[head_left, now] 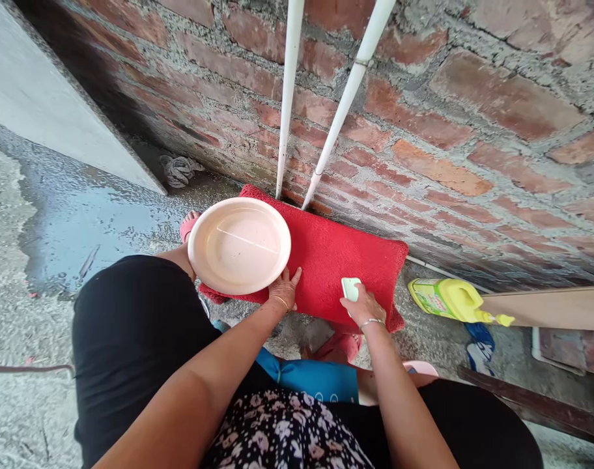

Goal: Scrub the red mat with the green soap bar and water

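Observation:
A red mat [343, 241] with a coarse, towel-like pile lies over a low support in front of my knees. My left hand [284, 288] rests on its near edge with fingers spread, right beside a pale pink basin [239, 283]. The basin stands on the mat's left part and seems to hold clear water. My right hand [365, 306] grips a pale green, rounded block [350, 288] against the mat's right part. Its underside is hidden, so whether it is soap or a brush I cannot make out.
A brick wall [419, 111] with two white pipes [343, 98] rises behind the mat. To the right lies a yellow detergent jug [451, 299] near a board [546, 306]. Wet floor [96, 228], a grey slab [57, 98] and a bundled rag [178, 170] are left.

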Action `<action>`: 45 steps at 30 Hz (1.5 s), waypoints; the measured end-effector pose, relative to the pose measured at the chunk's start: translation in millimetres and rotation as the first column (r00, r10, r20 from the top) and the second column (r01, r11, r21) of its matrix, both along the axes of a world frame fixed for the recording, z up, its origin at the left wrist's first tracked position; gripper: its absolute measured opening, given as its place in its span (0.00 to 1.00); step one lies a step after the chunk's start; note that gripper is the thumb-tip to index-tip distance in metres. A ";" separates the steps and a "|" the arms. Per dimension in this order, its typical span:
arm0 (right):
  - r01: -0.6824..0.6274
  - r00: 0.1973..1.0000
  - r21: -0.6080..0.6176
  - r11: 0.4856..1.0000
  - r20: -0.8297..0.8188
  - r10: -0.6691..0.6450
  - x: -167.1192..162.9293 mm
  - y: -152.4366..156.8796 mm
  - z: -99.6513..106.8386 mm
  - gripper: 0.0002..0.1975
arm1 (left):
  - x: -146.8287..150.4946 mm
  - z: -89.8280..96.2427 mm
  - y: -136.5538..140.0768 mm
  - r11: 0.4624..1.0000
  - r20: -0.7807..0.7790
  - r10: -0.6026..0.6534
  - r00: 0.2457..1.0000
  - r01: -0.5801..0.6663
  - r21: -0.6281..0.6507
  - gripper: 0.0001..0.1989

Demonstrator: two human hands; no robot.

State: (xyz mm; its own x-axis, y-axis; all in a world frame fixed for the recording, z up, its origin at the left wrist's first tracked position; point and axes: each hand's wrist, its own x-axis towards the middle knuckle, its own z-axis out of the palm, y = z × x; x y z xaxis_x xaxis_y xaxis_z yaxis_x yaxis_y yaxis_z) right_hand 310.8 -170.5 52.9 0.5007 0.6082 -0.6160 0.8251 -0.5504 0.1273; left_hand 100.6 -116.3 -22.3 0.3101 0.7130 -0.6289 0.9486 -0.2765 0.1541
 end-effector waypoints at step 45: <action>-0.045 0.999 -0.161 0.986 -0.014 0.043 8.9 -61.3 1.5 0.36 | -0.1 -2.9 0.4 0.999 0.006 -0.021 1.000 0.021 0.041 0.66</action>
State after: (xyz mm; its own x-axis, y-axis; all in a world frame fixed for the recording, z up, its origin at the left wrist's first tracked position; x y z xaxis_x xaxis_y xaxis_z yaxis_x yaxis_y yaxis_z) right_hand 319.7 -231.9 54.5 0.4686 0.5218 -0.7128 0.8499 -0.4865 0.2026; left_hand 100.5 -115.8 -25.2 0.3294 0.7314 -0.5972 0.9415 -0.3026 0.1487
